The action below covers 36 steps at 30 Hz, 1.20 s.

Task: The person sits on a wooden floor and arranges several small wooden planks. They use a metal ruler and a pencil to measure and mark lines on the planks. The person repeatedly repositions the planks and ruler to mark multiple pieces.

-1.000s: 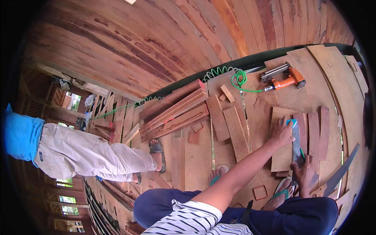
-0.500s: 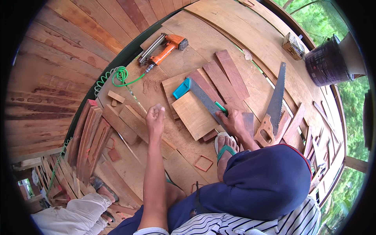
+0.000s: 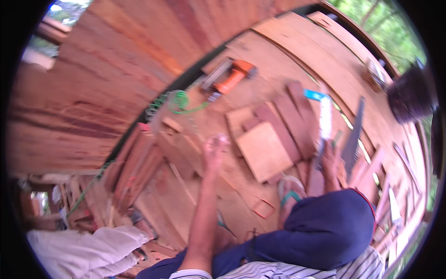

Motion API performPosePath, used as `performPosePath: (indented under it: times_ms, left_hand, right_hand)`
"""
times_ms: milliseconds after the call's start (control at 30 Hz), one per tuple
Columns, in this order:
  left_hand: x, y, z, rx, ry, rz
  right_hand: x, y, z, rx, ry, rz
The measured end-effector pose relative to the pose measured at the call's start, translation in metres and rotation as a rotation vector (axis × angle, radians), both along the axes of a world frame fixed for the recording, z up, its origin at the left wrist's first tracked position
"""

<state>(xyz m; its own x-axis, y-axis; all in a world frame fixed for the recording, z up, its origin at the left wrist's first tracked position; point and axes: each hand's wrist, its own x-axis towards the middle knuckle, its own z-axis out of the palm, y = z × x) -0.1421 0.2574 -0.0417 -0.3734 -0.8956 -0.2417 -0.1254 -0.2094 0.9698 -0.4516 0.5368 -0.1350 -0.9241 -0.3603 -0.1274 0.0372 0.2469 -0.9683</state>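
Note:
My right hand (image 3: 330, 160) grips the lower end of a try square's metal blade (image 3: 326, 118); its blue handle (image 3: 314, 95) points away from me. Beside those fingers shows a blurred green pencil (image 3: 337, 137), apparently held along with it. A square pale board (image 3: 265, 151) lies on darker wood strips, left of the square. My left hand (image 3: 215, 149) hovers left of this board, fingers loosely bent and apart, with nothing visible in them. Just right of my right hand lies a handsaw (image 3: 355, 135), its handle partly hidden.
An orange nail gun (image 3: 234, 76) with a coiled green hose (image 3: 180, 100) lies at the far side. Stacked planks (image 3: 134, 162) stand at left. A dark bucket (image 3: 411, 95) and small box (image 3: 374, 75) sit far right. Another person's trousered leg (image 3: 93, 249) is at lower left.
My right hand has lifted the try square off the pale board and carried it right, toward the saw. The view has shifted and blurred; my left hand stays raised left of the board.

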Motion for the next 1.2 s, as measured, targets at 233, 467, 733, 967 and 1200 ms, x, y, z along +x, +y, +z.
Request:
performPosePath:
  times_ms: [233,467,733,967,1200]
  left_hand:
    - [0.019,-0.058,0.168,-0.761,-0.386,-0.714]
    - [0.103,-0.037,0.261,-0.823,-1.147,-1.088]
    - [0.141,0.028,0.251,-0.431,-0.724,-1.18]
    - [0.104,0.037,0.302,-0.702,-0.544,-1.243]
    - [0.075,0.052,0.354,-0.931,-0.121,-1.092]
  right_hand:
    - [0.033,-0.044,0.013,0.053,0.012,0.171]
    - [0.082,-0.091,0.069,0.12,0.121,0.499]
    - [0.106,-0.11,0.106,0.088,0.143,0.668]
    - [0.103,-0.105,0.123,0.041,0.127,0.704]
    - [0.093,-0.091,0.161,-0.08,0.083,0.76]
